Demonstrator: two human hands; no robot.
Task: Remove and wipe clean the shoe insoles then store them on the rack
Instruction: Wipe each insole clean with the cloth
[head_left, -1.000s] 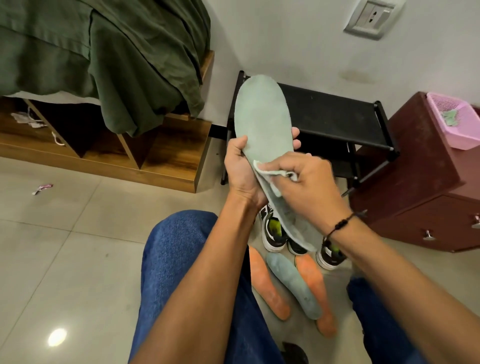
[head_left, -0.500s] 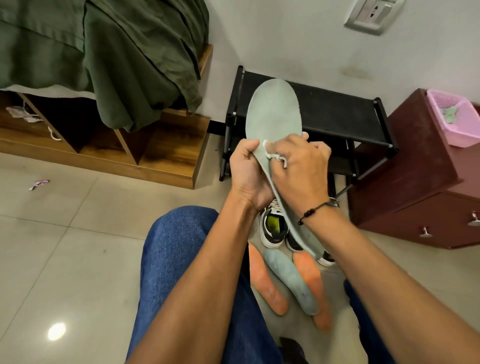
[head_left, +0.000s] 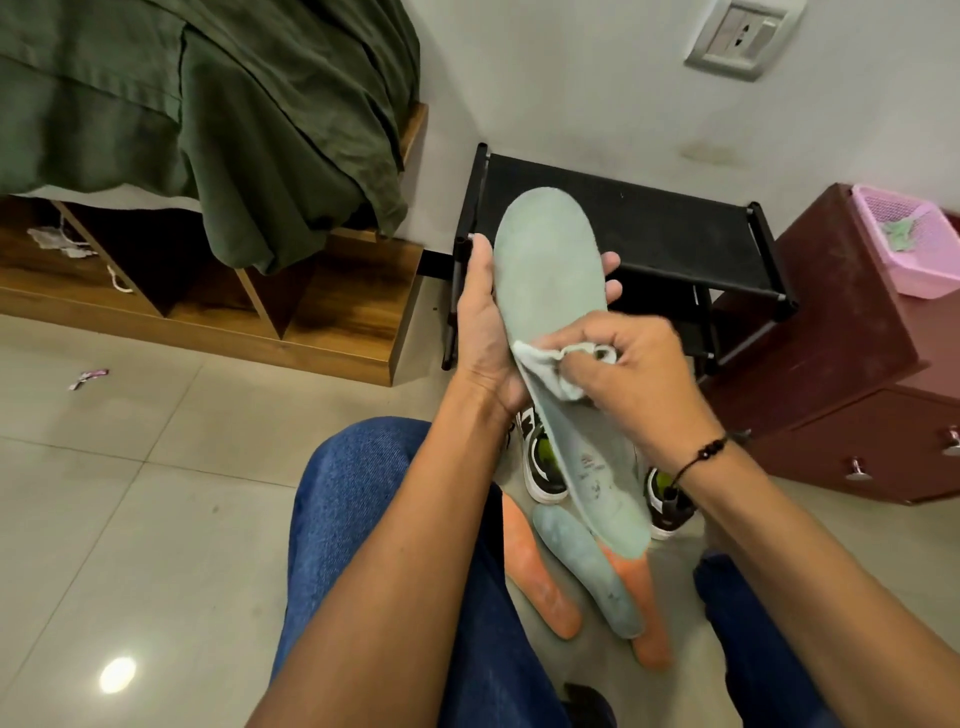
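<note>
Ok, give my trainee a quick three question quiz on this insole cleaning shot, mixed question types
1. True or false: the left hand holds the green insole upright.
2. The right hand pinches: A) a brush B) a pale cloth C) a shoe.
3. Fill in: besides the held one, ___ insoles lie on the floor.

Key: 1 true; 2 B; 3 three: two orange, one green.

Pale tiled floor (head_left: 130, 493), white wall (head_left: 597, 78) with socket plate (head_left: 740, 34), wooden bed base (head_left: 337, 312) under green bedding (head_left: 208, 114), maroon drawer cabinet (head_left: 857, 389).
</note>
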